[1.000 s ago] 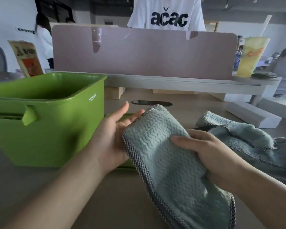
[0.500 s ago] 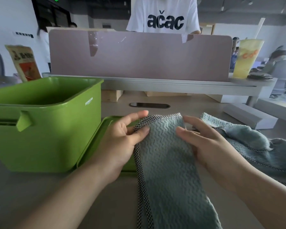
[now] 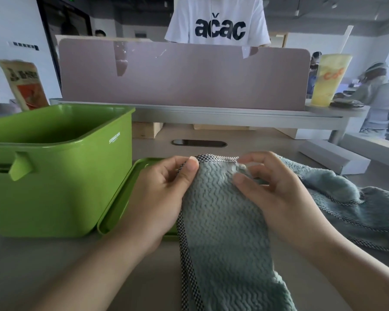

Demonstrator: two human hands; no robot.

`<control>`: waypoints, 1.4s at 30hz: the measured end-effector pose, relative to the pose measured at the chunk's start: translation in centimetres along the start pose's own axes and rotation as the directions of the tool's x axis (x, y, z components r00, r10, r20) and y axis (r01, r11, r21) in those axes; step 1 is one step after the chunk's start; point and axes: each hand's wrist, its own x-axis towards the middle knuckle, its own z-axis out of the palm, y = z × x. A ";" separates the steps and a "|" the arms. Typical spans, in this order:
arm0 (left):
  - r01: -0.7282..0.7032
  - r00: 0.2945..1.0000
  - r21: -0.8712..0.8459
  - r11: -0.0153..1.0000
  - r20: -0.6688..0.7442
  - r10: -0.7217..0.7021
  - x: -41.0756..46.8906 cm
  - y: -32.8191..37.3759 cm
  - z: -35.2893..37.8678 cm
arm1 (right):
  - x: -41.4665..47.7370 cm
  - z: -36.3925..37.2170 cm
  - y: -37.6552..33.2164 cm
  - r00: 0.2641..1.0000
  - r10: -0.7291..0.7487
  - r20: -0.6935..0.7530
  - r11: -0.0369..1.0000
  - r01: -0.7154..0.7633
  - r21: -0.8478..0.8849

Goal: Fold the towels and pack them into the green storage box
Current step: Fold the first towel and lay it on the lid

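Pale desk top (image 3: 144, 277) runs back to a mauve partition (image 3: 189, 75), behind which stands a person in a white printed T-shirt (image 3: 218, 19); a yellow cup (image 3: 329, 79) sits on the shelf at the partition's right end and a printed packet (image 3: 25, 84) leans at far left. On the left of the desk stands the green storage box (image 3: 61, 187), open-topped, only its shadowed inner walls showing. Its lid (image 3: 121, 205) lies flat just beside it, partly under the left hand (image 3: 162, 194). That hand pinches the upper left corner of a blue-green towel (image 3: 222, 232) by its checked trim; the right hand (image 3: 276, 194), fingers curled, pinches the upper right corner. More towels (image 3: 357, 203) lie crumpled at right, near a long white box (image 3: 332, 158).
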 end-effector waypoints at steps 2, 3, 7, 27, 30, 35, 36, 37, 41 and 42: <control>-0.005 1.000 0.030 1.000 0.031 0.004 -0.2 0.1 0.0 | 0.1 -0.1 -0.1 0.999 0.009 0.038 1.000 -0.009 0.019; -0.010 0.999 0.056 0.998 0.052 0.007 -0.3 0.1 0.0 | 0.2 -0.2 0.0 0.998 0.012 0.058 1.000 -0.012 0.005; -0.021 0.994 0.119 0.993 0.105 0.008 -0.5 -0.2 0.1 | 0.4 0.0 -0.1 0.998 0.037 0.049 0.999 -0.037 -0.003; 0.395 0.861 -0.061 0.917 0.371 -0.347 -0.8 0.6 0.4 | 0.8 -1.7 -0.4 0.937 0.122 -0.328 0.980 -0.062 0.189; 0.360 0.880 0.043 0.932 0.314 -0.355 -1.0 -0.2 0.6 | 0.9 -2.0 -0.4 0.899 0.177 -0.401 0.964 -0.077 0.253; 0.309 0.924 0.007 0.951 0.237 -0.301 -0.9 -0.4 0.8 | 1.3 -2.1 -0.7 0.847 0.524 -0.093 0.738 -0.397 0.546; 0.305 0.928 -0.009 0.952 0.229 -0.295 -0.8 -0.5 0.7 | 1.3 -2.1 -0.9 0.808 0.586 0.053 0.654 -0.511 0.558; 0.310 0.928 -0.027 0.950 0.228 -0.296 -0.8 -0.5 0.8 | 1.3 -2.0 -1.1 0.762 0.623 0.175 0.582 -0.602 0.547; 0.437 0.887 -0.208 0.875 0.260 -0.381 -0.5 -0.6 0.9 | 1.2 -1.9 -1.2 0.746 0.635 0.203 0.560 -0.625 0.545; 0.480 0.865 -0.257 0.838 0.295 -0.405 -0.5 -0.4 0.9 | 1.2 -2.0 -1.2 0.760 0.631 0.156 0.573 -0.593 0.566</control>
